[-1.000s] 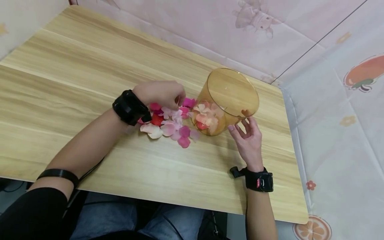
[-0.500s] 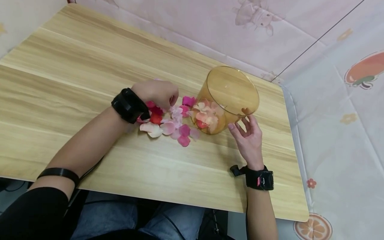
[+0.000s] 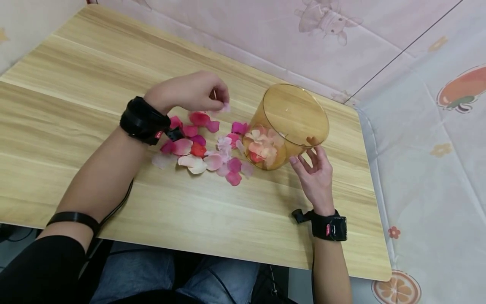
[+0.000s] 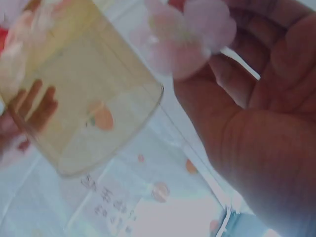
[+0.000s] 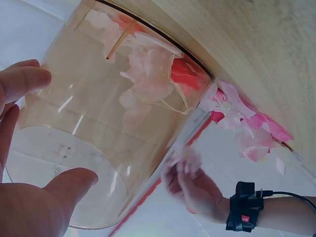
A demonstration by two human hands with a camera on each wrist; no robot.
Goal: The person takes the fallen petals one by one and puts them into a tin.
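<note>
A clear amber cylindrical jar [image 3: 290, 126] stands tilted on the wooden table [image 3: 114, 84], with several pale and red petals inside it. My right hand [image 3: 313, 171] cups its near right side with curled fingers [image 5: 24, 79]. My left hand [image 3: 193, 90] is raised above the table, left of the jar, pinching a pale pink flower [image 4: 185, 37] between its fingertips. A pile of pink, magenta and red petals [image 3: 205, 145] lies on the table below that hand. The jar [image 4: 74, 94] also fills the left wrist view.
Pale printed cloth [image 3: 429, 126] hangs behind and to the right of the table. The table's near edge [image 3: 228, 257] runs above my lap. Black bands sit on both wrists, and a cable trails from the left forearm.
My left hand has lifted off the petal pile, rising up and back with a pale flower pinched in it, which uncovers more petals. The right hand and jar have hardly moved.
</note>
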